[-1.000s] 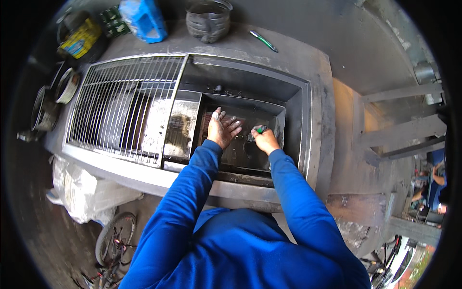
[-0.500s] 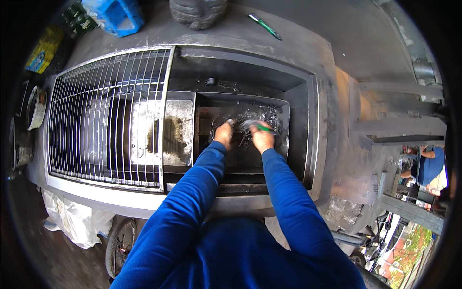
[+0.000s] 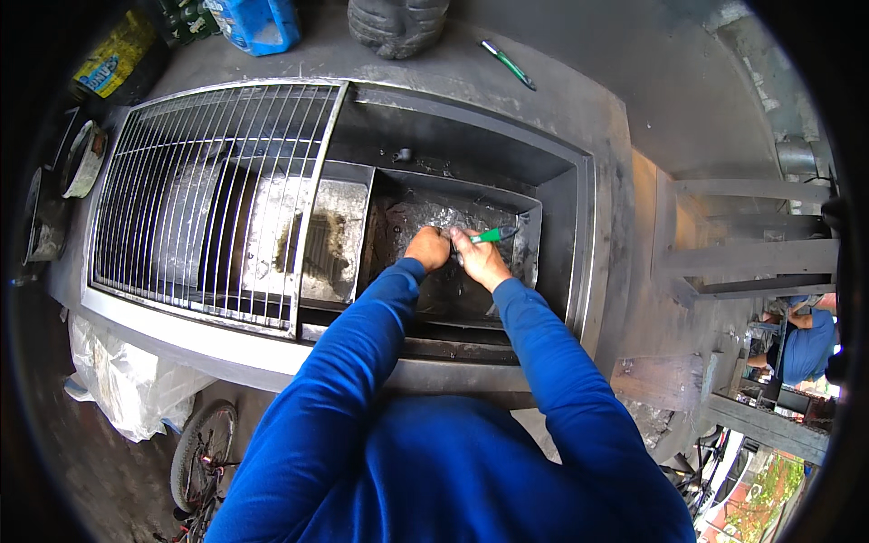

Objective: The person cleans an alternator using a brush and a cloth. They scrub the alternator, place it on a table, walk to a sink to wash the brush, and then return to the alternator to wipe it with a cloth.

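Note:
My two hands meet over the dark wet tray [image 3: 534,262] at the right part of a metal basin. My right hand [image 3: 484,260] is closed round a green-handled brush [image 3: 487,236]; its dark end points right, and its other end is hidden at my fingers. Beside it, my left hand [image 3: 429,248] is closed, with the fingers curled against the right hand's fingertips. Whatever it grips is too small or too hidden to make out. Shiny liquid covers the tray's bottom just beyond my hands.
A wire rack [image 3: 213,90] covers the basin's left part, above a pale stained tray [image 3: 339,244]. On the back ledge stand a blue jug [image 3: 258,25], a dark bottle [image 3: 396,23] and another green-handled tool [image 3: 509,65]. A bicycle [image 3: 204,457] is at lower left; a person [image 3: 806,344] is far right.
My hands have come together from slightly apart. The right hand with the green-handled brush has moved left and is no longer blurred, and the splashing has died down. The view has shifted a little.

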A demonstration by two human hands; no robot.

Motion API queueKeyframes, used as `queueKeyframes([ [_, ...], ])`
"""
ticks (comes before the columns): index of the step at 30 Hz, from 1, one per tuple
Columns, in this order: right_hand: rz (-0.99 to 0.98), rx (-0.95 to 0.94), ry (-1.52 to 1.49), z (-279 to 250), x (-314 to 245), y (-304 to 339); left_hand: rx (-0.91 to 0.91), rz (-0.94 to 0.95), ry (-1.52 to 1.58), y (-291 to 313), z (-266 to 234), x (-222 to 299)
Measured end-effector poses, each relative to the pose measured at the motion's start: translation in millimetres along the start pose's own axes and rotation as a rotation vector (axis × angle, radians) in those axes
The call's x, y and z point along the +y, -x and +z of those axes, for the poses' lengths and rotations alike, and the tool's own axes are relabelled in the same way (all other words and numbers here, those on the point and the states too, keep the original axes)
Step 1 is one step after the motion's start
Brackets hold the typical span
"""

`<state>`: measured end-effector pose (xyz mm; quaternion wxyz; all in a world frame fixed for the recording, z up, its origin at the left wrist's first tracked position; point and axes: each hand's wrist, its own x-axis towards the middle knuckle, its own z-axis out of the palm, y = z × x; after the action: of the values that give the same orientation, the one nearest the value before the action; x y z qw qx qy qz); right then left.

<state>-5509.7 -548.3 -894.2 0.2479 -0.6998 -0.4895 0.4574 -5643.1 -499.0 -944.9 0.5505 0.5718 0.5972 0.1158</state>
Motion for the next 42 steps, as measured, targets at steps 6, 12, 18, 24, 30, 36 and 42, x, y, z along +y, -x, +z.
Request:
queueKeyframes([
  [6, -0.086, 0.608, 0.101, 6, 39, -22, 0.077, -0.195, 0.102, 13, -21, 2],
  [12, 0.288, 0.114, -0.848, 27, 26, -26, -0.391, -0.501, 0.984, -3, -22, -15],
  [18, 0.029, -0.027, -0.293, 25, -1, -19, -0.159, -0.201, 0.428, -8, -17, -16],
  [24, -0.036, 0.600, 0.107, 8, 44, -37, 0.163, -0.175, 0.021, 7, -27, 4],
  [30, 0.018, 0.047, -0.394, 22, 35, -35, -0.385, -0.472, 0.951, 1, -27, -4],
  [36, -0.015, -0.147, -0.331, 11, 0, -32, -0.106, -0.157, 0.583, 0, -25, 1],
  [42, 0.187, 0.610, 0.234, 10, 23, -31, 0.269, -0.033, -0.094, 6, -28, 10],
])
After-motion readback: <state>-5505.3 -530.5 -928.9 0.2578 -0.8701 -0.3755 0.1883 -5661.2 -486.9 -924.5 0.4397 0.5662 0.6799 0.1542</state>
